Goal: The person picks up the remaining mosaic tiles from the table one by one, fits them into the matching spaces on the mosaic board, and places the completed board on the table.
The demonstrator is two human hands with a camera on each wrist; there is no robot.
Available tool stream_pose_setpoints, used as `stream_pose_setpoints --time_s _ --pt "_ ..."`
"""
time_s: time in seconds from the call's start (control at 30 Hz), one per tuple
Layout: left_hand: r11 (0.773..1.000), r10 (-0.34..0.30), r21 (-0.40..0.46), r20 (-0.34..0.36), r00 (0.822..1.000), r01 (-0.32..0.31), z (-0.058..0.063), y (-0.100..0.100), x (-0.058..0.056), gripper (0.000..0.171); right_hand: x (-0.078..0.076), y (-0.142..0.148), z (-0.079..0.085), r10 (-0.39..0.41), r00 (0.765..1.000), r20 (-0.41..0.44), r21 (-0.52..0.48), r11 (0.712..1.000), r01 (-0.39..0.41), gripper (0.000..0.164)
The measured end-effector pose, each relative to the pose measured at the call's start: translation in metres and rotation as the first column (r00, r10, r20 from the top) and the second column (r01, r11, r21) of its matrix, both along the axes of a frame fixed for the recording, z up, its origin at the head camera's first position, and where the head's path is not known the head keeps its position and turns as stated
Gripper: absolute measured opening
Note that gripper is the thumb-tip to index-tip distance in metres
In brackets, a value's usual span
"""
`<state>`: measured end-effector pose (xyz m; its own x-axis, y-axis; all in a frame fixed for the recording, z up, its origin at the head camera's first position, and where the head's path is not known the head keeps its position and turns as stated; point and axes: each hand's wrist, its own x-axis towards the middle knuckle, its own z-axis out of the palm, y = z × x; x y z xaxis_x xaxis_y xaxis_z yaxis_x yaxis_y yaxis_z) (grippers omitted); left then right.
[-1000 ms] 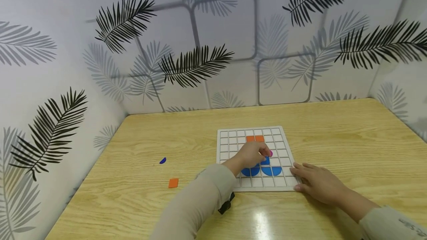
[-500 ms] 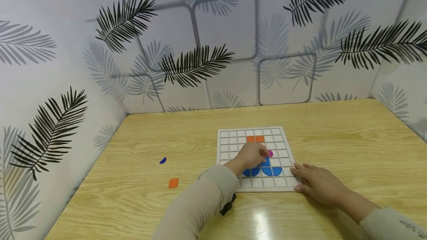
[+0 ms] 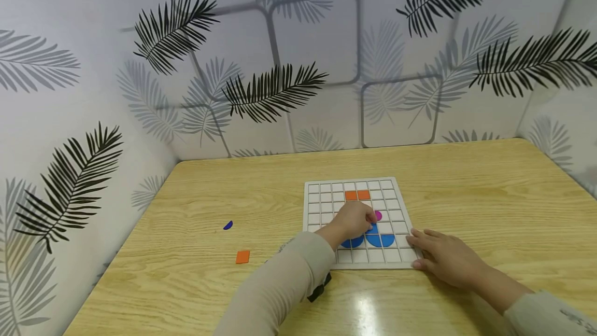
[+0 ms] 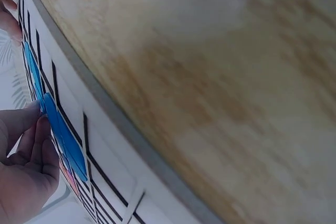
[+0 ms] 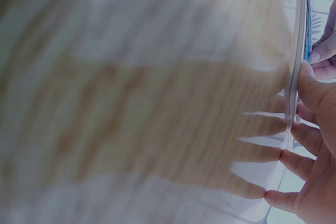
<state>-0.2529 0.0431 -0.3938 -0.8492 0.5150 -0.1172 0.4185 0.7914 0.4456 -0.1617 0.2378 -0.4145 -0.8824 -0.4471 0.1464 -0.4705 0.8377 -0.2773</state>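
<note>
Can't tell if left hand (image 3: 351,220), fingers bent, pinches blue piece (image 3: 373,229) beneath; right hand (image 3: 445,259), fingers spread, touches board (image 3: 389,256)

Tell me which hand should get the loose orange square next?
Probably the left hand: the loose orange square lies left of the white board, nearer to that hand, while the right hand rests at the board's right edge.

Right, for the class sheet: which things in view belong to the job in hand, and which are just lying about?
Belongs to the job:
White grid board, right hand at its edge
Blue pieces, touched by the left hand
Orange squares and pink piece on the board

Lying about on the table:
Loose orange square
Dark blue half-round piece
Possibly spares still to be placed.
</note>
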Motion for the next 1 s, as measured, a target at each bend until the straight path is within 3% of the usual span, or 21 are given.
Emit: stream_pose_setpoints --time_s 0.5,0.63,0.83,1.0 --pt "0.998 -0.048 -0.036 -0.013 0.999 0.048 0.001 0.000 0.002 0.017 0.000 0.000 0.001 0.001 1.000 0.015 -0.001 1.000 -0.001 0.050" --pt "0.998 -0.057 -0.011 -0.019 0.998 0.057 0.004 -0.005 0.000 0.016 -0.001 -0.001 0.001 0.003 1.000 0.024 0.003 1.000 -0.003 0.050" --pt "0.992 -0.086 0.085 -0.033 0.996 0.088 0.018 -0.017 0.000 0.017 -0.001 -0.001 0.001 -0.002 0.999 0.040 0.014 1.000 0.001 0.050" --pt "0.986 -0.072 0.153 0.000 0.997 0.071 0.033 -0.028 0.004 0.018 -0.001 -0.002 0.001 -0.004 1.000 0.030 0.013 1.000 0.004 0.051"
